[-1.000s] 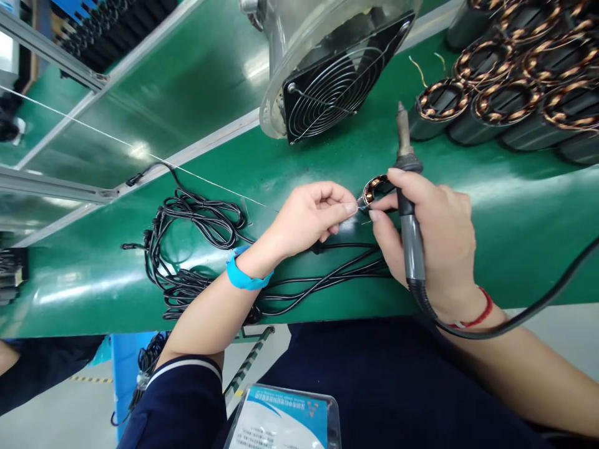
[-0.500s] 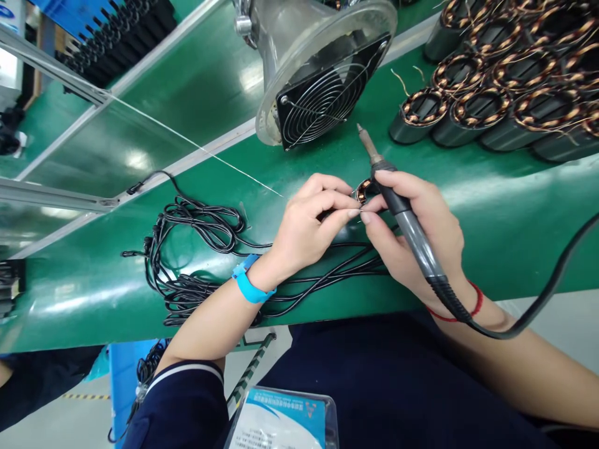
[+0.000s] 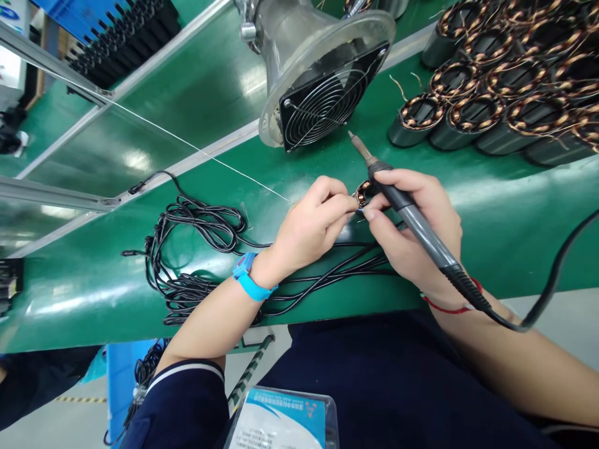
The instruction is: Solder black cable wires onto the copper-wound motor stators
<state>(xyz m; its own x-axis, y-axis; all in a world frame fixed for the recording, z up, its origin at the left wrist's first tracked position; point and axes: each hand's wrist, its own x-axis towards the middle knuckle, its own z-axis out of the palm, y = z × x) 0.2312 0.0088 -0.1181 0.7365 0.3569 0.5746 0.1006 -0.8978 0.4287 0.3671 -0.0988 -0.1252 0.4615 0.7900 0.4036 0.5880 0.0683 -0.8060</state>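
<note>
Electronics workshop: black copper-wound cylinders (image 3: 517, 78) are crowding a glossy green surface (image 3: 510, 237), a black square fan (image 3: 330, 103) is sitting in a grey funnel-shaped hood (image 3: 299, 37), a grey-and-black soldering iron (image 3: 425, 234) is showing.

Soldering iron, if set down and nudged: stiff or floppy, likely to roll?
The soldering iron is probably stiff, its body and metal tip being straight. Its rounded sides may let it roll, though the curving cord looks flexible and might drag.

Bright white light, seemingly from above, is spreading evenly over the glossy green tabletop (image 3: 93, 280), glaring in pale streaks at left and right. Wide-angle distortion is stretching the black cylinders topped with copper coils (image 3: 503, 142) at far right. Fine detail on the small copper-wound ring (image 3: 360, 194) is looking soft.
</note>
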